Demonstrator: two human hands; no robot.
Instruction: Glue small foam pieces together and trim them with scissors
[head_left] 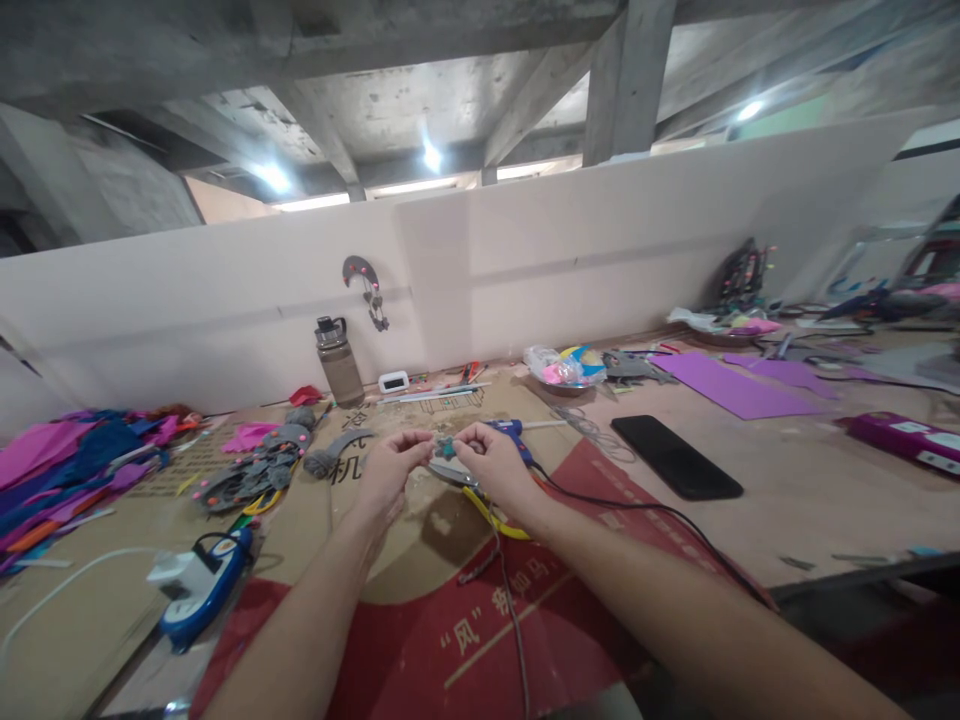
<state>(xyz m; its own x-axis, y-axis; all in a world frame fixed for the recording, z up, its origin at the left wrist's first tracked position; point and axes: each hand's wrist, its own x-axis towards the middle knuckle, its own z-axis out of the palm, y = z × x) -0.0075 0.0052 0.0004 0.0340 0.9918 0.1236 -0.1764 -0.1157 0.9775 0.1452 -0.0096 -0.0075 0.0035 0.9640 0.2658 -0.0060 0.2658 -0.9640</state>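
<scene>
My left hand [399, 463] and my right hand [489, 463] meet above the middle of the cardboard sheet [405, 570], fingertips pinched close together. Between them is a small teal-green piece [445, 447], too small and blurred to name, and both hands grip it. Just under the fingers lies a pale grey item, partly hidden. A tool with yellow handles [499, 518], seemingly pliers, lies below my right hand, its front end covered. Behind that hand a blue glue gun [511, 430] rests with its black cord running right.
Grey felt pieces [259, 465] and coloured felt [67, 460] lie left, near a blue power strip [206, 590]. A bottle [340, 365] stands at the back. A black phone [675, 457], purple sheets [735, 385] and a bowl of scraps [564, 370] are right.
</scene>
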